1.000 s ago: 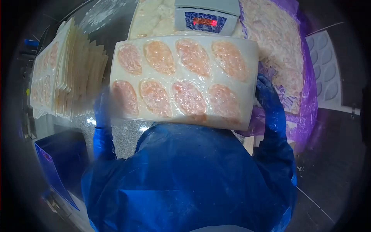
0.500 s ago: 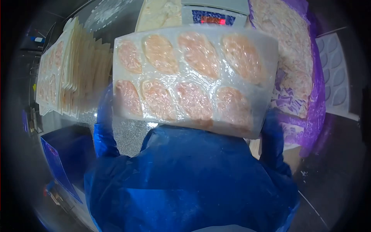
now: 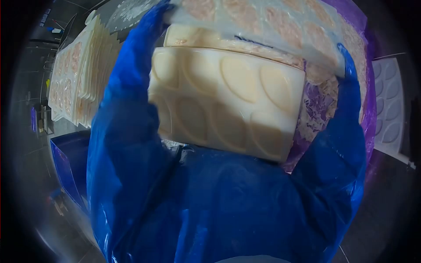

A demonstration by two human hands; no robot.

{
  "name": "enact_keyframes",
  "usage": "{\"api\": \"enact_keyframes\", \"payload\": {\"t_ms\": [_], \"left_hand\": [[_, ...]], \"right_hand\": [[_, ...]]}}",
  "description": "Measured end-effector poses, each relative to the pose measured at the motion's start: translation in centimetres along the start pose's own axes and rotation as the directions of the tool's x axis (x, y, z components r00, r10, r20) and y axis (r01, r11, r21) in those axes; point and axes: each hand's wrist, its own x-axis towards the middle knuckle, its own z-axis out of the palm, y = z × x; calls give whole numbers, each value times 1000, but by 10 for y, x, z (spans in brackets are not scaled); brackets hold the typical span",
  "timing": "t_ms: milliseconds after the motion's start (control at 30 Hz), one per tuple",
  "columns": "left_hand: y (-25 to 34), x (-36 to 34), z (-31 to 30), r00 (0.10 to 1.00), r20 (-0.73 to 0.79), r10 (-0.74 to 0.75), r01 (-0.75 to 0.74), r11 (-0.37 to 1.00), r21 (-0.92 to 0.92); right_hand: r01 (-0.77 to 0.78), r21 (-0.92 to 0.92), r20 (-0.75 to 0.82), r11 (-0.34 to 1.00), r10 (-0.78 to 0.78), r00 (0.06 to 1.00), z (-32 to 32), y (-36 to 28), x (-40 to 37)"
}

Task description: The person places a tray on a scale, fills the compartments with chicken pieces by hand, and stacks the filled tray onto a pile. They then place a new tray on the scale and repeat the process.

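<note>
Both gloved hands are on a filled tray, set wide apart: left hand (image 3: pixel 161 13) at its left end, right hand (image 3: pixel 347 61) gripping its right end. Filled tray (image 3: pixel 326 60) is up at the top of view, tilted, pink meat portions in its leaf-shaped hollows (top edge cut off). Below, nearer the body, lies a cream mold tray (image 3: pixel 298 85), bare hollows, arm shadows across. Left: tray stack (image 3: pixel 90 90) on edge, meat in the outermost one. Blue bin (image 3: pixel 70 160) below, contents unclear. Right: purple bag (image 3: pixel 371 90) around pale meat; beyond, white tray (image 3: pixel 389 105) with leaf-shaped hollows.
</note>
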Motion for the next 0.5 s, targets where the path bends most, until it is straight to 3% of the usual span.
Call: {"api": "enact_keyframes", "payload": {"t_ms": [33,67,100,133,167,200,233,267,300,333,400,433,500], "left_hand": [[0,16,14,1000,12,-7,7,1000,-2],[2,31,33,920,93,-380,362,735,-574],[2,35,48,716,369,-592,509,81,-857],[2,30,50,731,391,-559,492,35,-870],[-1,28,47,745,408,-528,473,-13,-881],[27,18,38,597,226,-770,458,96,-884],[6,-2,40,680,232,-695,296,-28,-955],[20,-7,32,613,339,-714,338,-151,-929],[38,-7,24,542,439,-716,364,-271,-891],[32,-10,33,532,440,-723,363,-275,-890],[12,-8,57,663,597,-451,440,-410,-799],[26,1,70,666,591,-455,431,-412,-803],[58,24,94,852,364,-375,73,-604,-794]], "right_hand": [[-22,-5,-19,1000,22,1000,-6,-1,16],[-38,-8,-35,999,38,999,-16,0,25],[-59,-1,-42,998,59,997,-29,5,31],[-88,-5,-41,996,88,995,-57,11,36],[-67,98,145,993,52,988,-87,14,37],[-63,206,322,976,-6,947,-104,15,37],[-86,201,328,976,16,944,-109,12,28],[-268,476,344,838,102,933,-106,3,8],[-405,694,379,594,176,908,-100,0,-1],[-416,688,387,594,185,903,-94,6,1],[-219,585,244,781,88,966,-80,24,8],[-109,511,180,853,18,984,-73,34,12],[123,331,72,935,-155,985,-60,47,21]]}}
